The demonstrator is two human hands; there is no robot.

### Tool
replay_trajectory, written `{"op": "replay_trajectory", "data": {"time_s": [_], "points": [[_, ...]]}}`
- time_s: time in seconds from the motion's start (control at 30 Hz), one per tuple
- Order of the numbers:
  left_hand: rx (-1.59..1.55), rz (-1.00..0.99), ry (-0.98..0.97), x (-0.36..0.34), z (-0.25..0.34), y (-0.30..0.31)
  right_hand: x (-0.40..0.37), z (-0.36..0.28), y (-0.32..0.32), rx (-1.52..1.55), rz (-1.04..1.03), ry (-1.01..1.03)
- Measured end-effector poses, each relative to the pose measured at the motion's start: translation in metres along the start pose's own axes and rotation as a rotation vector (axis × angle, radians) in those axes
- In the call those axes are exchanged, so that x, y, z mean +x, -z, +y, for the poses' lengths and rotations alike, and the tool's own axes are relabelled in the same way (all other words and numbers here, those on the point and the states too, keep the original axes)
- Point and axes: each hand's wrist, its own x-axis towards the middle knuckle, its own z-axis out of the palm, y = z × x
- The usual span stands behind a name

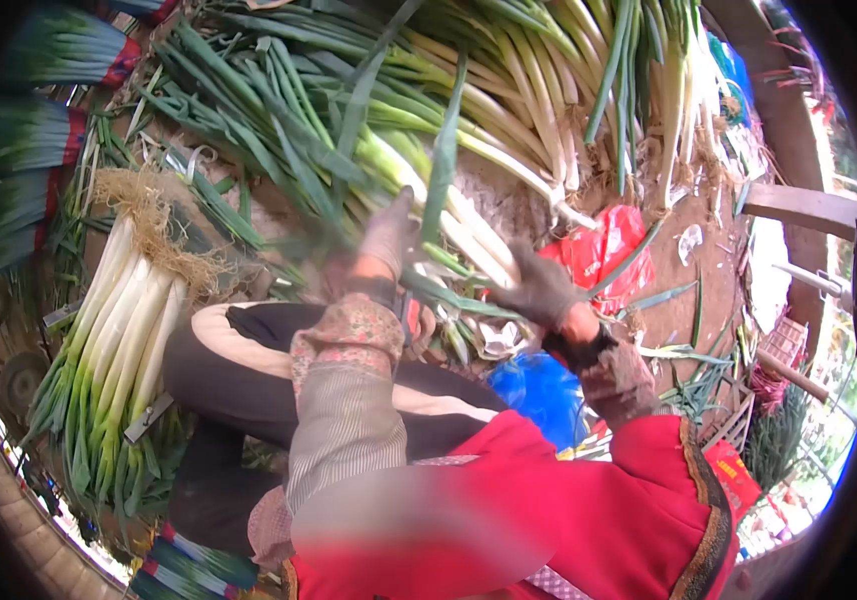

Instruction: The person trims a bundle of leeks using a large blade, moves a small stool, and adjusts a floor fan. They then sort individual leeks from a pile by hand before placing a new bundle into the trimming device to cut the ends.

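Observation:
My right hand [539, 285], in a dark glove, is closed around the white ends of a few green onions [474, 235]. Their green leaves run toward the upper left. My left hand [387, 240], also gloved, is at the leafy side of the same stalks; motion blurs its fingers, and its grip is unclear. Just beyond both hands lies a large heap of loose green onions [539, 90], white ends toward the right. A red plastic bag [604, 250] is beside my right hand.
A bundle of green onions [134, 310] with tangled roots lies at the left. Banded bundles [34, 135] are stacked at the upper left. A blue bag [541, 398] sits below my right hand. A wooden bar [804, 208] juts in at the right.

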Motion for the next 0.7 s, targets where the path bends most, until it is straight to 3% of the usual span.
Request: {"op": "replay_trajectory", "data": {"time_s": [0.03, 0.1, 0.17, 0.23, 0.37, 0.5, 0.6, 0.7], "points": [[-0.054, -0.040, 0.052, 0.003, -0.002, 0.000, -0.010, 0.005, -0.002, 0.027, -0.079, -0.026], [0.172, -0.103, -0.301, 0.034, -0.015, 0.007, -0.035, 0.002, 0.003, 0.106, -0.111, -0.001], [0.086, -0.158, -0.393, 0.036, -0.025, 0.003, -0.067, -0.009, 0.017, 0.239, -0.082, 0.075], [-0.310, -0.196, -0.257, 0.022, -0.020, -0.010, -0.093, -0.018, 0.031, 0.256, -0.061, 0.121], [-0.609, -0.472, -0.256, -0.029, -0.015, -0.034, -0.151, -0.006, 0.063, -0.015, -0.039, 0.087], [-0.696, -0.440, -0.204, -0.052, -0.040, -0.083, -0.190, 0.037, 0.085, -0.312, 0.190, 0.115], [-0.801, -0.619, -0.199, -0.089, -0.060, -0.112, -0.214, 0.075, 0.100, -0.400, 0.250, 0.023], [-0.670, -0.811, -0.219, -0.135, -0.076, -0.125, -0.235, 0.116, 0.107, -0.499, 0.256, -0.096]]}}
